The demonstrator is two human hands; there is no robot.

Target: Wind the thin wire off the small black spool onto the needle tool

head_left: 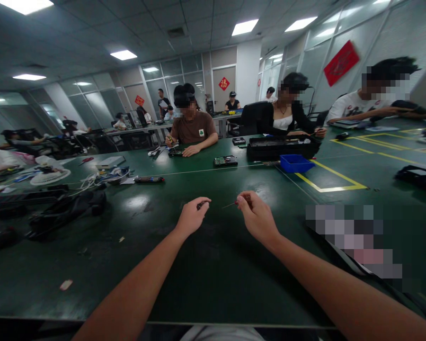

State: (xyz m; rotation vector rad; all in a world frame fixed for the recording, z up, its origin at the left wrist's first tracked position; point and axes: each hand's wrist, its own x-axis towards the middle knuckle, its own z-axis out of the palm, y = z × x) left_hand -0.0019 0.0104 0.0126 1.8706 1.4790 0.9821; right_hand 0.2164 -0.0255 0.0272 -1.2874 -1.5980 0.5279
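Above the green table my left hand (192, 215) is closed, thumb and fingers pinched round a small dark object (200, 205). Most of that object is hidden, so its kind does not show. Across a short gap, my right hand (257, 215) grips a thin screwdriver (229, 205) by its reddish handle. The metal shaft points left toward my left hand, and its tip is apart from the dark object.
A blue bin (296, 164) stands beyond my right hand, beside a long black case (282, 148). A circuit board assembly (226, 161) lies ahead. Cables and black parts (69, 210) spread at left. A co-worker (193, 128) sits opposite.
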